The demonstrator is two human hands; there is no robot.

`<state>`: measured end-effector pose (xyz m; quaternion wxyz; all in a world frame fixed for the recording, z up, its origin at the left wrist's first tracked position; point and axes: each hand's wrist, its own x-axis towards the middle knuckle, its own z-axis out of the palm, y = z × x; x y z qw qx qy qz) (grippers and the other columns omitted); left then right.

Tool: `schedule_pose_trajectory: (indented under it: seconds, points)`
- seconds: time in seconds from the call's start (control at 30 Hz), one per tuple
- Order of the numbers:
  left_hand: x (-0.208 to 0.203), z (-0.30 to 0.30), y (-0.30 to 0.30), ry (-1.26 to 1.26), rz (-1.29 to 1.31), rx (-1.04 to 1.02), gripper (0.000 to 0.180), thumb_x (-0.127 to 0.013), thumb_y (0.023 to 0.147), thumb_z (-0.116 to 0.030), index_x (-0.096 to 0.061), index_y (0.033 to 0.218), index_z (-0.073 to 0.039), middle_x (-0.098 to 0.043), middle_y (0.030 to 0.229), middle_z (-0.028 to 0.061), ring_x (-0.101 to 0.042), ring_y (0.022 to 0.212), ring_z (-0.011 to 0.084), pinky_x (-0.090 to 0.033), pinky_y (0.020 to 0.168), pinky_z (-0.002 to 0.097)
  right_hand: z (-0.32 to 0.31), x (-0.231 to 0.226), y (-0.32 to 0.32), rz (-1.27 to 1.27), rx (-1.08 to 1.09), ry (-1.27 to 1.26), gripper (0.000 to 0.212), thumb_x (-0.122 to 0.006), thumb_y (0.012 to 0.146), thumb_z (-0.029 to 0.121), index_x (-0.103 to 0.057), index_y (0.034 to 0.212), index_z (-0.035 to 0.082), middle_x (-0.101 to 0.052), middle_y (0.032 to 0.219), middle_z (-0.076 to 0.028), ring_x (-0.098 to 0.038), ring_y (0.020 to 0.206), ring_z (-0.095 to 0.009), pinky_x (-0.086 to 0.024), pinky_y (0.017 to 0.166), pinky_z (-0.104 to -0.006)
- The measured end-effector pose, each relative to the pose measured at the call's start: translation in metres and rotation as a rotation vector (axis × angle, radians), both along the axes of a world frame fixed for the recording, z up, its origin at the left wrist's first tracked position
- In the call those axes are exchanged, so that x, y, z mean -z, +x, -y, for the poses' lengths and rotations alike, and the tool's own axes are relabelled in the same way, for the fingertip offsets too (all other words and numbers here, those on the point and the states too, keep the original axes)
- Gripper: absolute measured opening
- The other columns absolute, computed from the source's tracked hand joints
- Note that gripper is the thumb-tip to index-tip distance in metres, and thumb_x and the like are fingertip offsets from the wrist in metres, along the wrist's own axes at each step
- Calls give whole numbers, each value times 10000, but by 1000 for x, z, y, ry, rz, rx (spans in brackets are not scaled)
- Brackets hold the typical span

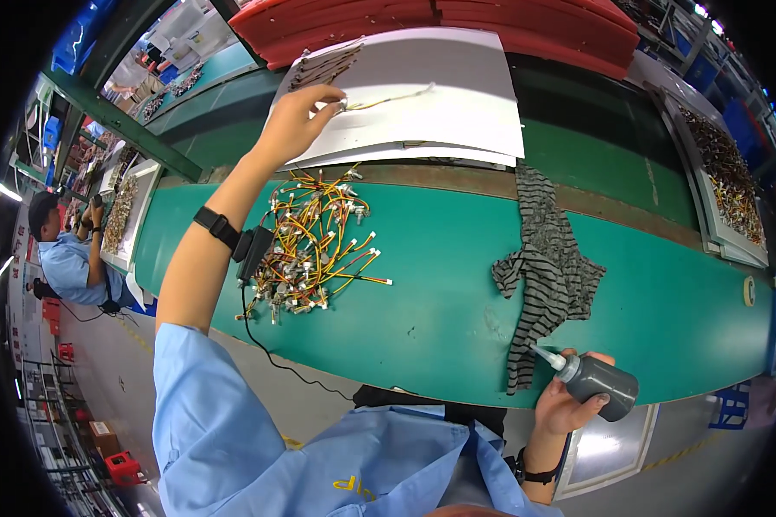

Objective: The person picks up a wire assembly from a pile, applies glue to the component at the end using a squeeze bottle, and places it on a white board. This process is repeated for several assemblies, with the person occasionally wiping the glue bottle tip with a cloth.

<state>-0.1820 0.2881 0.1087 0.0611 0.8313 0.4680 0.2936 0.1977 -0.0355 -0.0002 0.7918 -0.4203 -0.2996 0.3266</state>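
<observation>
My left hand [295, 125] reaches over a white sheet [440, 77], its thumb and fingers pinching the connector end of a short wire lead [379, 102]. The lead's other end points right across the sheet. Several similar leads [323, 67] lie in a row at the sheet's far left. Below my left forearm, a tangled heap of yellow, red and black wire leads [315, 241] with white connectors covers part of the green bench. My right hand [567, 405] is wrapped round a dark grey squeeze bottle [605, 387], whose pale nozzle tilts up and left near a striped cloth [547, 250].
The green bench top [440, 327] has a roll of tape [748, 291] at its right end. Red foam slabs [431, 21] stand behind the sheet. A tray of wire leads [724, 172] sits far right. Another person [73, 258] works at the left. A black cable [293, 366] hangs from my left wrist device.
</observation>
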Motion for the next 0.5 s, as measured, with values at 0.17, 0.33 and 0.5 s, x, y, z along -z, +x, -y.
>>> schedule_pose_trajectory:
  seconds: [0.17, 0.33, 0.5]
  points:
    - [19, -9, -40, -113, -27, -41, 221, -616, 874, -111, -650, 1074, -23, -675, 1026, 120, -636, 875, 215, -488, 782, 315, -1, 10, 2, -2, 4, 40, 672, -484, 890, 605, -453, 1114, -27, -509, 655, -64, -427, 430, -117, -468, 901, -330]
    - [22, -12, -67, -48, -109, -59, 210, -610, 869, -103, -654, 1061, -29, -649, 1026, 116, -612, 913, 225, -473, 828, 335, -5, 2, -1, -30, -41, 48, 665, -475, 902, 593, -440, 1131, -31, -506, 644, -63, -429, 424, -118, -455, 940, -337]
    - [27, -18, -67, -10, -183, -119, 198, -616, 846, -101, -667, 1016, -13, -647, 1015, 131, -585, 969, 281, -457, 871, 365, -6, 6, 1, -18, -48, 44, 667, -478, 902, 590, -440, 1135, -34, -503, 640, -62, -436, 423, -118, -454, 947, -340]
